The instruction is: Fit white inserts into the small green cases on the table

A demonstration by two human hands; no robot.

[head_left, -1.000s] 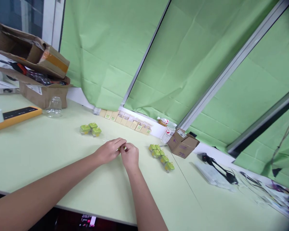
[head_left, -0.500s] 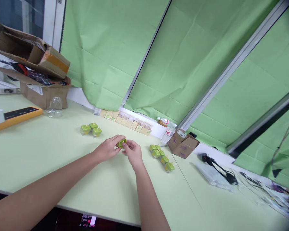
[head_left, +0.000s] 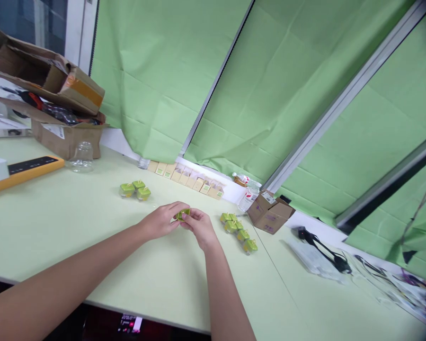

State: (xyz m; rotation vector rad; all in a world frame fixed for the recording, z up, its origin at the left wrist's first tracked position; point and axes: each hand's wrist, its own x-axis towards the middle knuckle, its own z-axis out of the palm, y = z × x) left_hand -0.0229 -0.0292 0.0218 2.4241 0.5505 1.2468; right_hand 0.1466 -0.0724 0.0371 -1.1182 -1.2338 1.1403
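Between both hands is a small green lid (head_left: 183,214), held a little above the table. My left hand (head_left: 163,220) grips it from the left with curled fingers. On the other side, my right hand (head_left: 199,226) pinches it between thumb and fingers. Fingers hide much of the piece, and I cannot tell whether a cup is attached underneath. Left of the hands stand 3 small clear cups with green lids (head_left: 135,190). To the right, several more green-lidded cups (head_left: 238,232) form a slanting row.
Several small tan boxes (head_left: 184,177) line the wall. Plastic bottles (head_left: 247,199) and a cardboard box (head_left: 270,213) stand at the back right. Black cables (head_left: 323,251) lie farther right. On the left are a yellow power strip (head_left: 31,171), a clear jar (head_left: 82,158) and cardboard boxes (head_left: 66,137).
Both hands have shifted slightly to the right and nearer with the green lid, which now sits tilted differently. The cups on the table have stayed where they were.
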